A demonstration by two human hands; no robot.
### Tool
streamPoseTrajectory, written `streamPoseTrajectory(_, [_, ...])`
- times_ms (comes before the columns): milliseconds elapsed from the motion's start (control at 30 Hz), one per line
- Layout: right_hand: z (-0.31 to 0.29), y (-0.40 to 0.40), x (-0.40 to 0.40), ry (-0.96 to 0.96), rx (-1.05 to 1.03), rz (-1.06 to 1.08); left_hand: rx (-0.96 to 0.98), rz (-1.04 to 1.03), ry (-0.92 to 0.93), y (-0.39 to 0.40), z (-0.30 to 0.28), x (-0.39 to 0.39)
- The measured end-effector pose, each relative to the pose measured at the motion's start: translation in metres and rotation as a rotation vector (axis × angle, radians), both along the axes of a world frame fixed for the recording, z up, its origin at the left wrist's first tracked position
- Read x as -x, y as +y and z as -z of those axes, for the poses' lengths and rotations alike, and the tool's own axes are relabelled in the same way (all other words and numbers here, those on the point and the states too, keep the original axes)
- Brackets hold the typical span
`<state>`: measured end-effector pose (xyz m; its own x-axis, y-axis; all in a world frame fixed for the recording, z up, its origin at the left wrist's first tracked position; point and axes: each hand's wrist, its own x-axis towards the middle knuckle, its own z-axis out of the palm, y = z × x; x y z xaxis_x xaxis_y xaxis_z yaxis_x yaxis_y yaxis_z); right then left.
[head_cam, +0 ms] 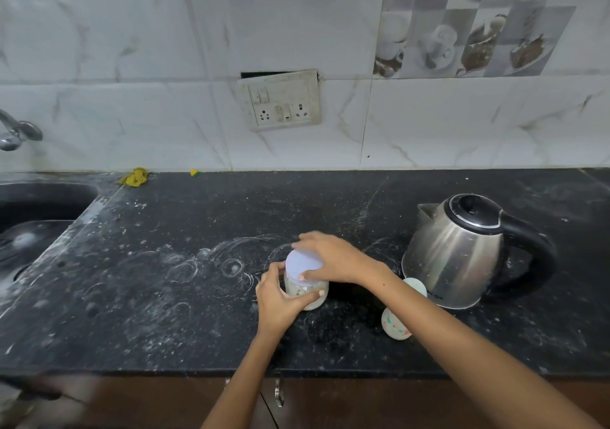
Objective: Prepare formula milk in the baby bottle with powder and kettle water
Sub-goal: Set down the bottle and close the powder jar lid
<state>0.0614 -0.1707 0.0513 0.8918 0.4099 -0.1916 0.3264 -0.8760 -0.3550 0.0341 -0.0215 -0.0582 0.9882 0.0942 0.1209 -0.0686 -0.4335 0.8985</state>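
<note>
A clear powder jar (310, 291) with a pale lilac lid (302, 262) stands on the black counter (165, 280), near its middle. My left hand (280, 300) wraps around the jar's body. My right hand (333, 257) lies over the lid, fingers gripping its rim. A steel kettle (458, 257) with a black lid and handle stands to the right. The baby bottle (397, 323), white with coloured marks, stands just in front of the kettle, partly hidden by my right forearm.
A sink (36, 217) with a tap (16, 135) lies at the left. A yellow scrubber (135, 177) and a small yellow-green scrap (195, 173) rest by the tiled wall. A switch-and-socket plate (282, 102) hangs on the wall. Powder smears cover the counter.
</note>
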Motion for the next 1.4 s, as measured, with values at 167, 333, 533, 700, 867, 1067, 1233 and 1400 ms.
streamPoseTrajectory(167, [0.001, 0.006, -0.004, -0.238, 0.115, 0.199, -0.020, 0.010, 0.008, 0.001, -0.001, 0.000])
streamPoseTrajectory(333, [0.011, -0.002, -0.002, -0.111, -0.020, 0.075, -0.012, 0.012, 0.012, 0.001, -0.002, 0.000])
streamPoseTrajectory(533, [0.046, 0.001, 0.007, -0.106, -0.149, -0.107, 0.011, 0.025, -0.030, -0.001, -0.002, 0.002])
streamPoseTrajectory(700, [0.058, 0.024, 0.019, -0.247, -0.065, 0.090, 0.047, 0.003, -0.099, -0.004, -0.002, 0.004])
streamPoseTrajectory(867, [0.070, 0.045, 0.021, -0.291, -0.063, 0.310, 0.057, -0.011, -0.116, -0.004, 0.001, 0.004])
streamPoseTrajectory(1067, [0.053, 0.031, 0.022, -0.164, -0.201, 0.245, -0.131, 0.039, -0.107, 0.003, -0.001, 0.005])
streamPoseTrajectory(1233, [0.019, -0.013, 0.048, -0.224, -0.316, 0.257, -0.450, 0.128, -0.281, 0.006, -0.018, 0.019])
streamPoseTrajectory(1400, [0.009, -0.075, 0.097, -0.337, -0.010, 0.249, -0.752, 0.292, -0.399, -0.009, -0.025, 0.017])
